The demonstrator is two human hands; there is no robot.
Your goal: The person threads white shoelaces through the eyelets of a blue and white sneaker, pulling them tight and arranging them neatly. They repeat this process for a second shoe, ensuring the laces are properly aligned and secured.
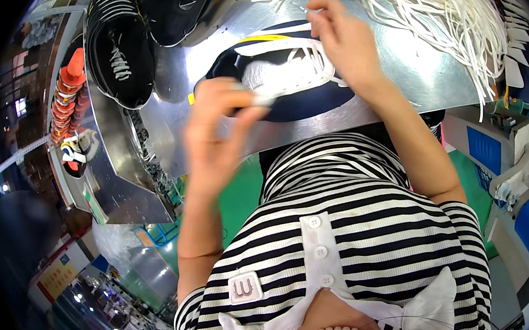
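Note:
A dark navy shoe [321, 110] with white trim and a yellow strip lies on its side on the metal table [431, 85]. White shoelace [312, 64] loops across its opening. My right hand [346, 42] is over the shoe's far right part, its fingers pinched on the shoelace; a thin tip shows by the fingertips. At the shoe's near left end, my left hand [217, 128] is smeared by motion. Its thumb and forefinger come together at a small white piece, too blurred to name.
A heap of white laces [413, 14] spreads along the table's far right. Black shoes [122, 56] stand at the far left, one with striped lacing. Beyond the left edge is a stack of orange-red pieces [67, 98]. Blue and grey bins [485, 151] are at the right.

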